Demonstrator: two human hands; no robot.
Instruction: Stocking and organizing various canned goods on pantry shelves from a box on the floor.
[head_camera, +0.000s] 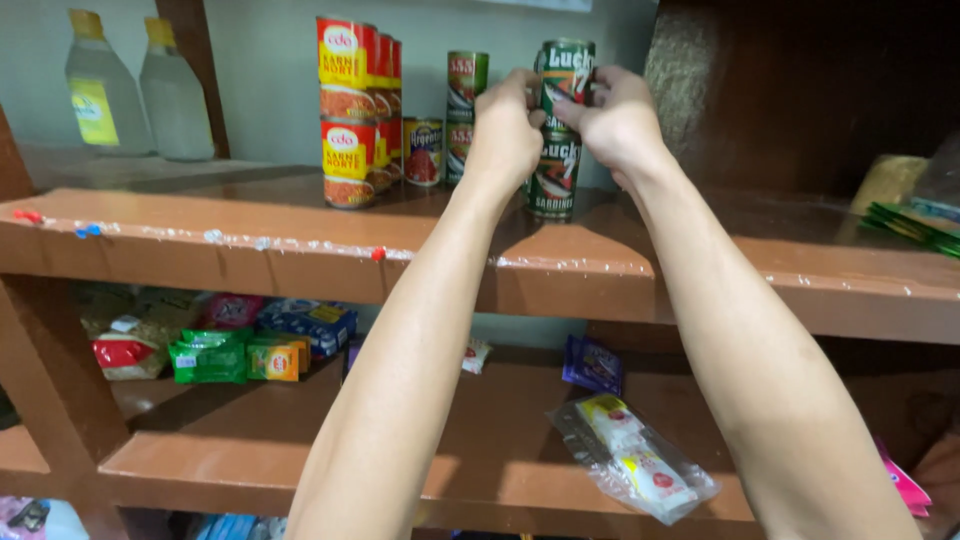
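Observation:
Both my hands reach up to the brown upper shelf (250, 240). My left hand (503, 130) and my right hand (617, 120) close together around a green tin can (568, 70), the upper one of a two-can stack. The lower green can (555, 180) stands on the shelf, partly hidden by my hands. Just left of it stand more stacked green cans (466, 85) and a small can (423, 152).
Red-and-yellow cans (348, 110) are stacked at the shelf's middle left. Two clear bottles (105, 85) stand at the far left. The lower shelf (480, 450) holds green and blue sachets (210, 358), a clear bag of small packets (635, 458) and other packets.

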